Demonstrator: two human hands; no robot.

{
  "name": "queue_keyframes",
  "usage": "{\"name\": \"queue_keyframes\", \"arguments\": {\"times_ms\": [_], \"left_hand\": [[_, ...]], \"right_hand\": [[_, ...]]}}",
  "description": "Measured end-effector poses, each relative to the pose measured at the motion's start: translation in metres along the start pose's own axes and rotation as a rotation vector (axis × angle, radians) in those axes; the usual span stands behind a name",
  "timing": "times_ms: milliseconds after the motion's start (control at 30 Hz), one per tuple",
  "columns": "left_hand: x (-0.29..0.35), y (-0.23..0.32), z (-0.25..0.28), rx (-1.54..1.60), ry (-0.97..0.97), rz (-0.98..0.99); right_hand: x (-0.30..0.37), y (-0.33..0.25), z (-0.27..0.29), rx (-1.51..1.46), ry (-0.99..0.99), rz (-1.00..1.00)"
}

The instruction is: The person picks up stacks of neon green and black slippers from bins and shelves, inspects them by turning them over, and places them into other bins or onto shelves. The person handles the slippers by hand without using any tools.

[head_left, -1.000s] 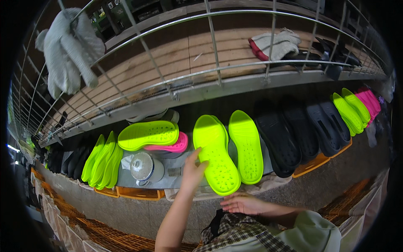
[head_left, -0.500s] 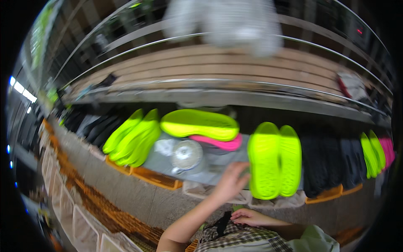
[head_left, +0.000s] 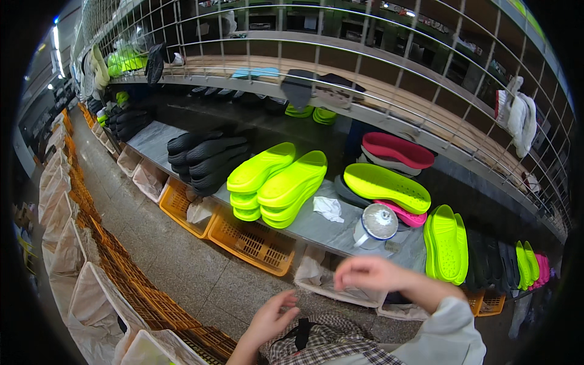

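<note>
Over the apron at the lower middle, my left hand point(head_left: 274, 314) is open, its thumb apart from the fingers and nothing in them. My right hand point(head_left: 367, 274) is above the shelf's front edge, below a white mug point(head_left: 368, 235) with a shiny lid. Its fingers bend loosely and no object shows in them. Lime-green shoe soles point(head_left: 446, 244) stand on the shelf right of that hand. Left of the mug are a crumpled white cloth point(head_left: 328, 208) and stacked lime-green soles point(head_left: 292, 190). Behind it, another lime-green sole point(head_left: 387, 186) rests over a pink sole point(head_left: 401, 214).
Black soles point(head_left: 210, 159) are stacked further left on the grey shelf point(head_left: 304, 230). Orange baskets point(head_left: 252, 243) and white-lined bins point(head_left: 322, 281) stand beneath it. Wire mesh point(head_left: 316, 42) rises behind. A row of lined bins point(head_left: 85, 298) runs along the left, across the floor.
The view has swung left, showing more of the shelf. My left hand has drawn back from beside the lime-green soles to the apron. My right hand has risen from the apron toward the shelf.
</note>
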State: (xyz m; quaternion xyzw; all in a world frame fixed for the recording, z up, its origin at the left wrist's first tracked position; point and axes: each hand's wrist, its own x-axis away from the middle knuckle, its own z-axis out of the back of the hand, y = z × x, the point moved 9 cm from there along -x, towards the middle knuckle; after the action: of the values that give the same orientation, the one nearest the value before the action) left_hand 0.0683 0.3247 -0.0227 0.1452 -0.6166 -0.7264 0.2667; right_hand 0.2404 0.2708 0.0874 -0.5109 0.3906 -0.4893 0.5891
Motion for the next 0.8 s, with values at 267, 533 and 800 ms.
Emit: {"name": "queue_keyframes", "arguments": {"times_ms": [267,533,800], "left_hand": [[0.017,-0.062,0.085,0.066,0.065,0.237],[0.015,-0.131,0.145,-0.269,0.101,0.429],[-0.003,-0.172,0.177,-0.190,0.223,0.641]], "right_hand": [[-0.212,0.050,0.211,-0.032,0.809,-0.111],[-0.319,0.252,0.488,-0.332,0.914,-0.342],[-0.390,0.298,0.570,-0.471,1.033,-0.446]]}}
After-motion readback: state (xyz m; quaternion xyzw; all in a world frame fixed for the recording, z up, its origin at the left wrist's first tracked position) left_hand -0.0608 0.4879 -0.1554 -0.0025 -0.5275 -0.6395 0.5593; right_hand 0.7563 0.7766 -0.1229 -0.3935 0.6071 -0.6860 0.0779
